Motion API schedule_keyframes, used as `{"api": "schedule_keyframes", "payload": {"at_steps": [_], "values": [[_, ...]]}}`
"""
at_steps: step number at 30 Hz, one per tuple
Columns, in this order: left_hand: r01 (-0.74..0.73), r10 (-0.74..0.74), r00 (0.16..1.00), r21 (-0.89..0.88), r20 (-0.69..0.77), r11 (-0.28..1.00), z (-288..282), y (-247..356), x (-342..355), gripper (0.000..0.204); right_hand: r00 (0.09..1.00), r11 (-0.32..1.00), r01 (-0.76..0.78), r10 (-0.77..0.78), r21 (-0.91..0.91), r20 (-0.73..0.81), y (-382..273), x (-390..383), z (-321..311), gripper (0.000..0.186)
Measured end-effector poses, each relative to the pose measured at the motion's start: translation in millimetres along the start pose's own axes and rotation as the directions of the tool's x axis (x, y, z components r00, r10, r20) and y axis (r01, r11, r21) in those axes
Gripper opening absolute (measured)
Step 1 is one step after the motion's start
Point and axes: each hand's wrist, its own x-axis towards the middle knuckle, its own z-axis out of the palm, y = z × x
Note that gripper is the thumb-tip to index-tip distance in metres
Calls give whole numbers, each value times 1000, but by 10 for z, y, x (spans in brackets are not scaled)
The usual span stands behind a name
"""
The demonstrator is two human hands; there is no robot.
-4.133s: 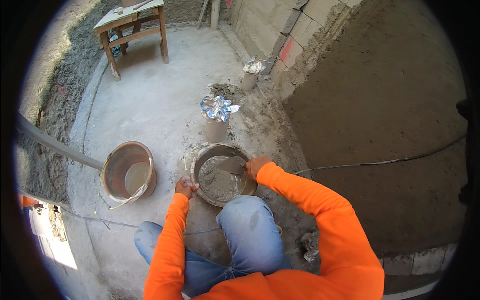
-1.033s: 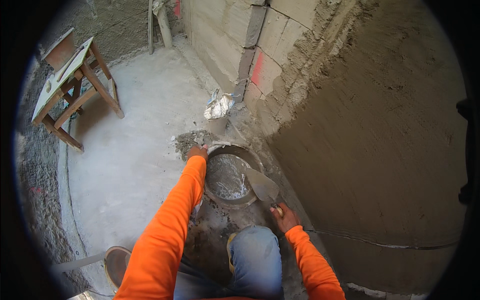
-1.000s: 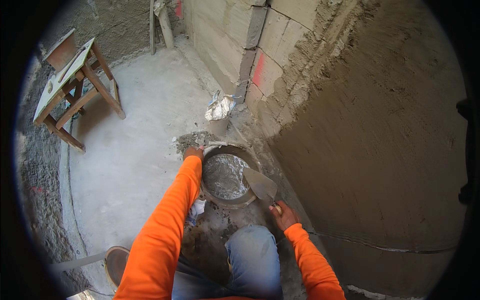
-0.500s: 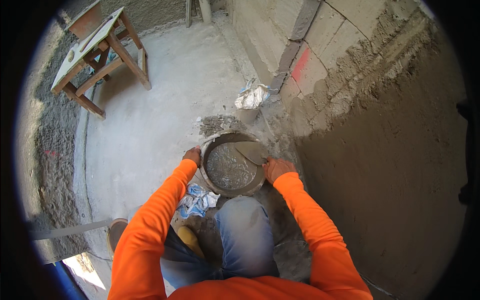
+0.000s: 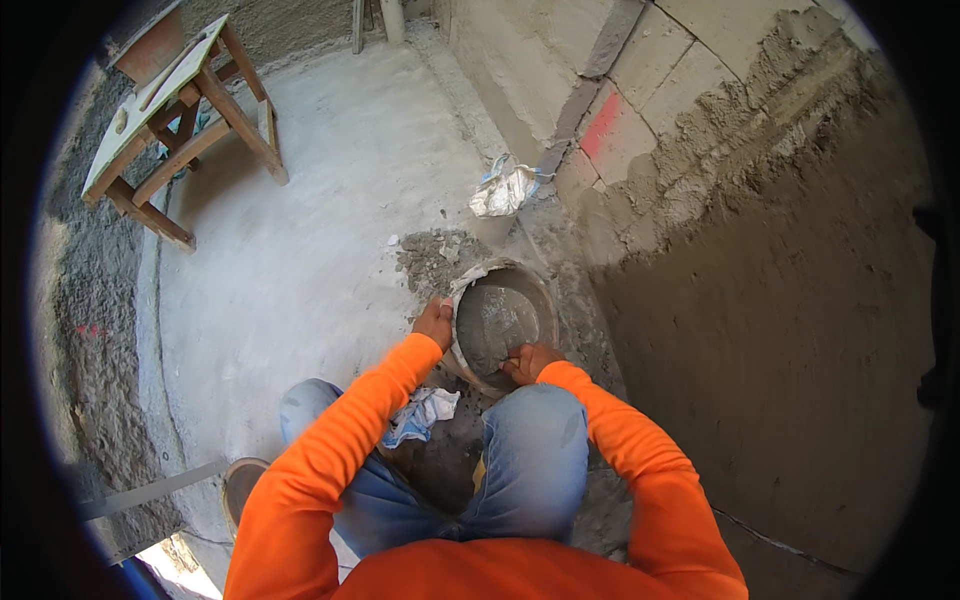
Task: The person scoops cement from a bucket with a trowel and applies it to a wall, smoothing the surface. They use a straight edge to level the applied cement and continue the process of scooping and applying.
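A round tub (image 5: 541,305) coated in grey mortar stands between my hands, tipped to the right. Wet mortar (image 5: 512,318) lies inside it. My left hand (image 5: 435,323) is closed on the tub's left rim. Over the near right side of the opening, my right hand (image 5: 532,362) is closed around a trowel's handle. The trowel's blade is down in the tub and hard to tell from the grey mortar. A crumpled white and blue sack (image 5: 422,415) lies just this side of the tub, partly covered by my left arm and knee.
Beyond the tub stand a bucket (image 5: 491,229) topped by a silvery bag (image 5: 503,190) and a pile of mortar crumbs (image 5: 437,255). A wooden bench (image 5: 232,110) is at the far left. The block wall (image 5: 780,330) at right is partly coated with mortar.
The tub has shifted right and tipped over to the right, with my left hand still on its rim. My right hand has moved nearer, lowering the trowel into the tub. My knees have spread.
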Motion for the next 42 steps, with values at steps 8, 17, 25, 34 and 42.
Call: {"api": "schedule_keyframes", "payload": {"at_steps": [8,17,25,34,42], "values": [[-196,196,981,16,-3,981,52,80,105,59,947,984,-168,179,65,-266,168,-425,-40,51],[-312,296,945,-108,-138,944,119,-326,437,46,961,944,-223,172,-244,-216,178,-353,-555,45],[-306,295,951,-130,-93,943,36,-235,285,45,983,994,-95,102,50,-155,99,71,197,49],[-151,145,988,-133,-49,980,-260,-746,623,52,988,964,-106,130,243,-83,-25,-72,335,60],[-34,18,999,-402,-45,915,-466,-1281,1043,52,949,975,-155,192,158,-252,-507,-104,-20,56]]}}
